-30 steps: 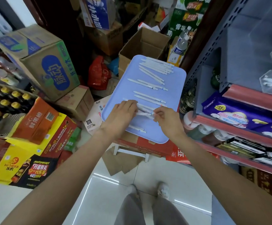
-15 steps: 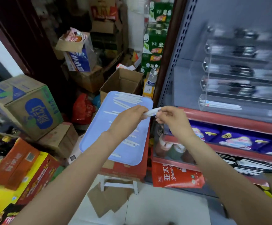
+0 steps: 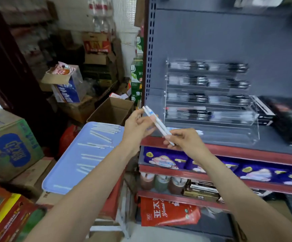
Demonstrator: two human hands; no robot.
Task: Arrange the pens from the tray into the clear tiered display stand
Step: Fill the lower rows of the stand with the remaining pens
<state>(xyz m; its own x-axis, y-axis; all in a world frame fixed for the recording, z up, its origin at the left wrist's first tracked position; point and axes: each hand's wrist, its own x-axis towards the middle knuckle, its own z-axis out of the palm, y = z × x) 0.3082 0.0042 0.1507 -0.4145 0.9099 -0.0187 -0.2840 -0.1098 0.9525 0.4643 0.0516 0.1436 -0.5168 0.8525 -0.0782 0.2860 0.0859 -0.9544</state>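
White pens point(image 3: 157, 124) sit pinched between our left hand point(image 3: 138, 127) and right hand point(image 3: 183, 139), squared into one bundle so they slide cleanly into the clear display stand point(image 3: 246, 126).

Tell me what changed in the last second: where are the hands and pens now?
Both hands, the left hand and right hand, lifted a few white pens off the blue tray and carried them up and right toward the clear tiered display stand, each gripping an end. The remaining pens on the tray stayed put, as did the pens already in the stand.
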